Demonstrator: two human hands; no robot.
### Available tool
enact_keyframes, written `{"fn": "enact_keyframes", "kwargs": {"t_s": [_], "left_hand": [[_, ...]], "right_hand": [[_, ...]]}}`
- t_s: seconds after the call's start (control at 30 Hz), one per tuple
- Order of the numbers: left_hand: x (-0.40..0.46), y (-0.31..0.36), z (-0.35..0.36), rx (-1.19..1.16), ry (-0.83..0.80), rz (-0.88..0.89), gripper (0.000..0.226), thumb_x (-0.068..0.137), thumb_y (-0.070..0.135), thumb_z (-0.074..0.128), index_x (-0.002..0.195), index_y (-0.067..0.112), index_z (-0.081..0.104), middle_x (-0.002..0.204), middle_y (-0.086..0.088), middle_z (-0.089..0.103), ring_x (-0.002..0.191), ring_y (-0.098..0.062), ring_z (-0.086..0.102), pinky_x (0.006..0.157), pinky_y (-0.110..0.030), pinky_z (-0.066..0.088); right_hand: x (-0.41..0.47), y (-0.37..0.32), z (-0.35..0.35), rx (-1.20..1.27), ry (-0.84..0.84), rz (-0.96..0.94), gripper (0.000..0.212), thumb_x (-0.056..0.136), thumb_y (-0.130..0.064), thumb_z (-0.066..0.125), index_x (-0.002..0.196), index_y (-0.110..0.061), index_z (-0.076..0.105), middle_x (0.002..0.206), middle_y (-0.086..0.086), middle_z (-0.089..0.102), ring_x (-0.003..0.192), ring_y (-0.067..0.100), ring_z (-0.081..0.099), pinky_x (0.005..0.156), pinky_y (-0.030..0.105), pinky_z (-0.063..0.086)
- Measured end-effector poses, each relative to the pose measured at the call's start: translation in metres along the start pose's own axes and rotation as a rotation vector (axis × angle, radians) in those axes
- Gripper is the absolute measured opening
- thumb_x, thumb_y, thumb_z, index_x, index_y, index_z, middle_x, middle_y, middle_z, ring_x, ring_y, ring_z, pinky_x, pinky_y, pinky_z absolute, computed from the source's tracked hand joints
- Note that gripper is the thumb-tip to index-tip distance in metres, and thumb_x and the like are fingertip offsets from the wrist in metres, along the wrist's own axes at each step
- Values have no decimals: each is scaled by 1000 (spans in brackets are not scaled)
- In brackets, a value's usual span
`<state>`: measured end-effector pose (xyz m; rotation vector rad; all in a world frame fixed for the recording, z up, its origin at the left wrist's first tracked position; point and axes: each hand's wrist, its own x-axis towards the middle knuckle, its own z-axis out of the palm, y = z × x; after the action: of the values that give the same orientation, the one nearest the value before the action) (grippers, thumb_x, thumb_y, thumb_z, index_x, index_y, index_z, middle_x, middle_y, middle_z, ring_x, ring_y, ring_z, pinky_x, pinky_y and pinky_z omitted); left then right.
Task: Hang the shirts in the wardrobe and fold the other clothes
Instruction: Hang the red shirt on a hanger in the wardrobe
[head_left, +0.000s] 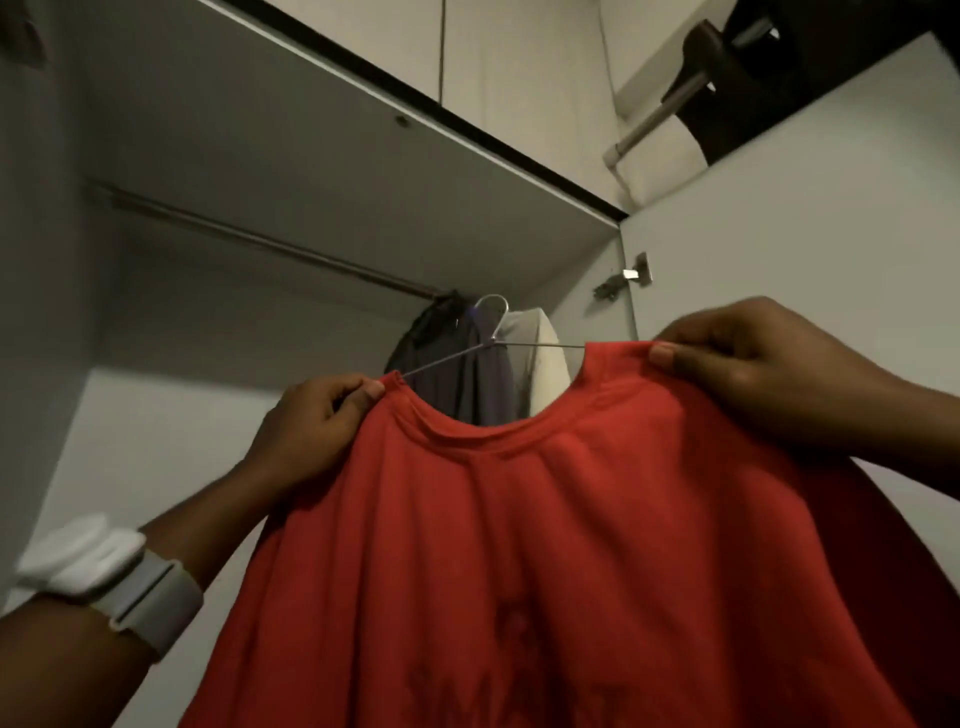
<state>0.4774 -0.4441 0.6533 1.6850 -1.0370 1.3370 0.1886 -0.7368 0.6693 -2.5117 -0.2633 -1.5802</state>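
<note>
A red shirt (545, 545) hangs on a thin wire hanger (493, 332) held up in front of the open wardrobe. My left hand (317, 431) pinches the shirt's left shoulder by the collar. At the right shoulder my right hand (753, 379) pinches the fabric, thumb on top. The hanger's hook rises between my hands, below the wardrobe rail (260, 239) and apart from it.
Dark garments (457, 369) and a white one (540, 358) hang at the rail's right end. A grey shelf (311, 130) tops the compartment. The wardrobe door (805, 218) stands open on the right, with a hinge (628, 278). A second rail (654, 114) shows above.
</note>
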Motion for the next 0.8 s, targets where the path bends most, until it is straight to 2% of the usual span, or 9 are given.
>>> {"fn": "enact_keyframes", "kwargs": {"t_s": [0.1, 0.17, 0.23, 0.33, 0.4, 0.47, 0.57, 0.73, 0.8], "left_hand": [[60, -45, -11, 173, 15, -36, 48, 91, 68, 45, 98, 30, 75, 90, 10, 74, 87, -20, 70, 76, -36, 54], [98, -73, -20, 269, 36, -26, 44, 93, 60, 56, 114, 26, 74, 115, -4, 73, 108, -29, 67, 89, -37, 51], [129, -95, -30, 403, 66, -42, 54, 92, 57, 59, 129, 19, 68, 133, -15, 63, 125, -38, 58, 105, -46, 47], [166, -122, -47, 599, 102, -44, 66, 85, 47, 67, 143, 16, 55, 152, -18, 45, 140, -41, 42, 113, -56, 38], [180, -132, -55, 739, 63, 7, 76, 83, 42, 70, 151, 17, 46, 162, -16, 31, 150, -38, 28, 117, -57, 32], [193, -150, -64, 852, 19, 20, 86, 85, 40, 73, 158, 19, 34, 169, -12, 18, 156, -35, 16, 120, -56, 29], [209, -169, -77, 885, -7, -37, 97, 85, 41, 74, 163, 22, 20, 173, -6, 4, 159, -33, 6, 122, -54, 25], [230, -199, -104, 977, -74, -133, 109, 86, 46, 75, 165, 18, 4, 174, -7, -2, 159, -37, 0, 128, -50, 17], [233, -205, -110, 1013, -106, -134, 113, 85, 46, 77, 165, 17, 4, 174, -6, -4, 159, -36, -1, 128, -48, 17]], "right_hand": [[73, -18, 36, -118, 82, -44, 23, 103, -32, 60, 95, -22, 80, 88, -4, 77, 83, 12, 70, 81, 37, 55], [114, -32, 58, -193, 126, -52, 22, 103, -34, 60, 99, -22, 78, 95, 1, 76, 91, 21, 70, 85, 39, 56], [150, -44, 80, -257, 162, -72, 21, 102, -34, 59, 101, -22, 77, 103, 6, 75, 99, 27, 69, 88, 40, 56], [206, -60, 119, -307, 202, -31, 22, 100, -29, 57, 103, -17, 74, 109, 12, 72, 104, 35, 67, 79, 35, 50], [237, -66, 140, -318, 214, -3, 21, 95, -25, 55, 99, -12, 71, 108, 16, 71, 102, 38, 67, 79, 36, 51], [266, -73, 164, -320, 241, 2, 19, 93, -23, 55, 100, -11, 68, 111, 19, 69, 103, 40, 67, 79, 36, 49], [295, -80, 188, -326, 248, 34, 19, 96, -20, 56, 109, -12, 67, 122, 20, 66, 110, 41, 65, 79, 36, 44], [328, -84, 219, -300, 241, 84, 24, 98, -16, 58, 119, -5, 65, 130, 20, 63, 117, 40, 62, 80, 35, 42], [336, -81, 229, -294, 220, 96, 26, 99, -17, 59, 121, -4, 65, 131, 21, 63, 118, 39, 62, 80, 34, 42]]}}
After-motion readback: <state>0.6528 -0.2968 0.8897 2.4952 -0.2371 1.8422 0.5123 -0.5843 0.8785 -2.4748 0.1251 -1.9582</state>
